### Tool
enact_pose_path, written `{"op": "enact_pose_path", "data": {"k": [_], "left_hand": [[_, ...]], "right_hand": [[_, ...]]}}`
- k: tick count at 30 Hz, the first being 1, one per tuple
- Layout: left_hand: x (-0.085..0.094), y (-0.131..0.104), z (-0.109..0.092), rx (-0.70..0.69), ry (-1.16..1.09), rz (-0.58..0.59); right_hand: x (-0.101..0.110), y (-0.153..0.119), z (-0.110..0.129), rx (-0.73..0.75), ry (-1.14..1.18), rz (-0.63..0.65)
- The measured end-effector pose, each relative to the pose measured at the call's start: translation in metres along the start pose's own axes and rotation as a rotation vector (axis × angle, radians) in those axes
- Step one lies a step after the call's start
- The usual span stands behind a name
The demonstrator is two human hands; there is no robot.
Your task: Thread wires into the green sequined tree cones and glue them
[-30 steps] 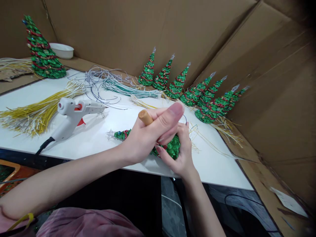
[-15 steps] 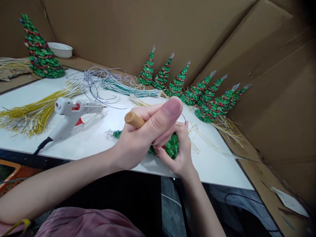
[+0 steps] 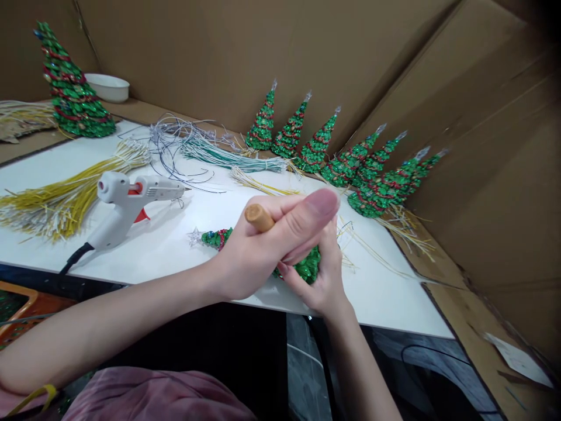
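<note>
The person's left hand (image 3: 267,248) is closed in a fist around a light-brown, round-ended wooden handle (image 3: 259,217), thumb stretched out along the top; the handle's other end is hidden by the fist. Beneath it, a small green glittery Christmas tree with red garland (image 3: 213,238) lies on its side at the near part of a smooth white tabletop (image 3: 385,292), its clear star (image 3: 194,237) pointing left. The right hand (image 3: 326,275) grips the tree's wide base end, thumb on the near side and fingers curled around the far side. The left fist covers the middle of the tree. To the left are a white glue gun with a red trigger (image 3: 116,202), and beside it a thick bundle of yellow and white wires (image 3: 70,202). Farther back lies a bundle of green and white wires (image 3: 232,156). Seven similar small trees (image 3: 316,153) stand in a row along brown cardboard walls (image 3: 197,52). At the back left, a larger decorated green tree (image 3: 72,96) stands just in front of a shallow white bowl (image 3: 111,89).
</note>
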State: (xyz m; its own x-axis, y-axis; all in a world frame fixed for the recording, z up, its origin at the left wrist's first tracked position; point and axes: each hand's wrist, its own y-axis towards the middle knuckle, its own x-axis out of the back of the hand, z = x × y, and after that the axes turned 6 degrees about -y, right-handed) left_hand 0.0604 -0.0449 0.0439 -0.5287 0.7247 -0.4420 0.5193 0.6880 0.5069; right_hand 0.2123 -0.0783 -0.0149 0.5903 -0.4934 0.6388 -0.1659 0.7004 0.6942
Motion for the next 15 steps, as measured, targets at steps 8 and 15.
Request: {"op": "enact_pose_path", "data": {"k": [8, 15], "left_hand": [[0.0014, 0.0005, 0.0014, 0.01, 0.031, 0.018], [0.0005, 0.0019, 0.0, 0.028, 0.026, 0.025]], "right_hand": [[0.0006, -0.0017, -0.0005, -0.038, 0.007, 0.026], [0.0001, -0.0027, -0.0007, -0.043, 0.001, 0.024]]}}
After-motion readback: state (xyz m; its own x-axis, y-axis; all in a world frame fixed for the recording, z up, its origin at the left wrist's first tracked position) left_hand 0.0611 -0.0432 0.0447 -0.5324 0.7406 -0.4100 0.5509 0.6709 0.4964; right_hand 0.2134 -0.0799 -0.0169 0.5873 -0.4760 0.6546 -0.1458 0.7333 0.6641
